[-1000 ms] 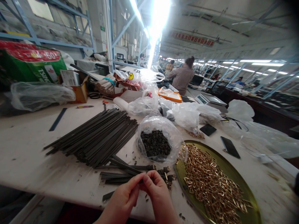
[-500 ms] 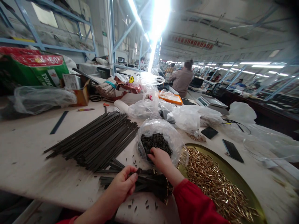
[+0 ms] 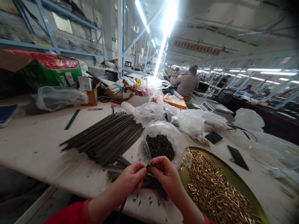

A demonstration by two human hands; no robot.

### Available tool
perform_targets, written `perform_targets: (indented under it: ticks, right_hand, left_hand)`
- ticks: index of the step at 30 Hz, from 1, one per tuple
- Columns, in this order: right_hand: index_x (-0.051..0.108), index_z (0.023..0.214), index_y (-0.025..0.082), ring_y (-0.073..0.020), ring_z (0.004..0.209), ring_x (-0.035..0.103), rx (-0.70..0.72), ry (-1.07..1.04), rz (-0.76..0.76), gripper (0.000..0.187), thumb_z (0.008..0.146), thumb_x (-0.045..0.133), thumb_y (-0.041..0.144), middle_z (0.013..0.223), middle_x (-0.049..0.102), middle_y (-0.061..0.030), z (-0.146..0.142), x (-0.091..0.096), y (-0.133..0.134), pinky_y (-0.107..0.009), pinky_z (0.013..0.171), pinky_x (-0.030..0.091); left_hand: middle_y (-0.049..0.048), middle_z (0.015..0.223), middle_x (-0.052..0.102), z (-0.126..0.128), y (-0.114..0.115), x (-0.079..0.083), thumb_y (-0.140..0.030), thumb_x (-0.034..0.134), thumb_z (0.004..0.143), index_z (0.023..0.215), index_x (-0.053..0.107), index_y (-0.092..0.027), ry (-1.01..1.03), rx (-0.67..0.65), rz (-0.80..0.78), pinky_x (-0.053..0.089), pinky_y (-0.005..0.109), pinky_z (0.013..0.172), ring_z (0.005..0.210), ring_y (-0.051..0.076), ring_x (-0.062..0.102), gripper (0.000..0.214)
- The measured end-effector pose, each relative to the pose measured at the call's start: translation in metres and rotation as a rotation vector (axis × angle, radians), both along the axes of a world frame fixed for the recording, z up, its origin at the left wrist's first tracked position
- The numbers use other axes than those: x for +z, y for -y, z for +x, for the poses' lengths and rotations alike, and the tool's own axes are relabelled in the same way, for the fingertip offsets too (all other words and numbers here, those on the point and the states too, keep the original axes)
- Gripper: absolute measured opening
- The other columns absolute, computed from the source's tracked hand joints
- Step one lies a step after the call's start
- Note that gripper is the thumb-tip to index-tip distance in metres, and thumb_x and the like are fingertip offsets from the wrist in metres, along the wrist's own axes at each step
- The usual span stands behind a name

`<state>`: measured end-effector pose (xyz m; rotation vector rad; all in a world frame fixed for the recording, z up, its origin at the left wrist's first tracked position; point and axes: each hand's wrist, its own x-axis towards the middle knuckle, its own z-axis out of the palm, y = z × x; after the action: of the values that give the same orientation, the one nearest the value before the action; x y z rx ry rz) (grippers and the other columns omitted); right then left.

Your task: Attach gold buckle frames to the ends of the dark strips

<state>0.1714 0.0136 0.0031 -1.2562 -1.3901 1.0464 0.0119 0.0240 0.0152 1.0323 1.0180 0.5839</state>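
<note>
My left hand (image 3: 133, 176) is closed, thumb and fingers pinching the end of a dark strap (image 3: 122, 207) that hangs down below the wrist. Close against it, my right hand (image 3: 165, 171) pinches a small black loop (image 3: 153, 165), its fingertips meeting the strap's end. Exact contact between the two pieces is too small to make out. Just beyond the hands stands a clear plastic bag (image 3: 181, 137) full of small black loops (image 3: 160, 146). Under the hands lie more dark straps (image 3: 154, 184), partly hidden.
A large pile of dark strips (image 3: 105, 133) lies to the left. At the right, a round gold tray (image 3: 235, 174) carries many gold-coloured metal buckles (image 3: 215, 183). A phone (image 3: 237, 157) and a black square (image 3: 213, 137) lie beyond it. Small dark bits (image 3: 150, 198) are scattered near the front edge.
My right hand has come out of the bag with a small black loop and moved to my left hand's fingertips. The view has shifted slightly left.
</note>
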Motion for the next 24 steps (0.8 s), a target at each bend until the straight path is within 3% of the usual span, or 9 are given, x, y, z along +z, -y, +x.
perform_targets:
  ticks: [6,12,16,21,24]
  right_hand:
    - [0.054,0.069,0.018,-0.0154,0.080,0.059,-0.060,-0.227,-0.045,0.015,0.066,0.068,0.024,0.088,0.062,-0.0030,-0.017,0.000,0.018,-0.026,0.073,0.048]
    - [0.064,0.079,0.019,-0.0186,0.092,0.058,-0.119,-0.266,-0.105,0.019,0.072,0.065,0.036,0.097,0.064,-0.0055,-0.018,-0.009,0.023,-0.030,0.083,0.046]
    - [0.062,0.086,0.019,-0.0176,0.078,0.060,-0.206,-0.282,-0.128,0.025,0.068,0.068,0.035,0.082,0.066,-0.0033,-0.019,-0.018,0.023,-0.030,0.074,0.049]
    - [0.061,0.073,0.019,-0.0155,0.070,0.057,-0.208,-0.181,-0.032,0.014,0.071,0.065,0.032,0.073,0.063,-0.0015,-0.018,-0.026,0.022,-0.026,0.065,0.046]
    - [0.062,0.073,0.018,-0.0156,0.067,0.056,-0.219,-0.112,-0.055,0.019,0.073,0.062,0.036,0.069,0.062,-0.0019,-0.017,-0.026,0.023,-0.026,0.063,0.044]
  left_hand:
    - [-0.0132,0.037,0.033,-0.001,0.006,-0.001,-0.062,0.058,0.061,0.076,0.045,-0.019,0.039,0.009,0.047,0.012,0.016,0.033,0.030,0.004,0.022,0.048]
    - [-0.0122,0.039,0.035,-0.001,0.007,-0.006,-0.058,0.056,0.065,0.073,0.045,-0.018,0.001,0.022,0.075,0.015,0.017,0.034,0.032,0.004,0.024,0.042]
    - [-0.0126,0.040,0.034,0.001,0.006,-0.008,-0.056,0.055,0.065,0.074,0.045,-0.019,-0.045,0.013,0.063,0.016,0.017,0.035,0.033,0.004,0.023,0.040]
    - [-0.0110,0.042,0.034,0.000,0.005,-0.021,-0.054,0.052,0.069,0.076,0.049,-0.016,-0.105,0.017,0.153,0.020,0.018,0.036,0.036,0.006,0.027,0.038]
    - [-0.0105,0.044,0.034,0.001,0.007,-0.028,-0.051,0.050,0.071,0.079,0.050,-0.016,-0.144,0.028,0.193,0.022,0.019,0.037,0.038,0.007,0.028,0.037]
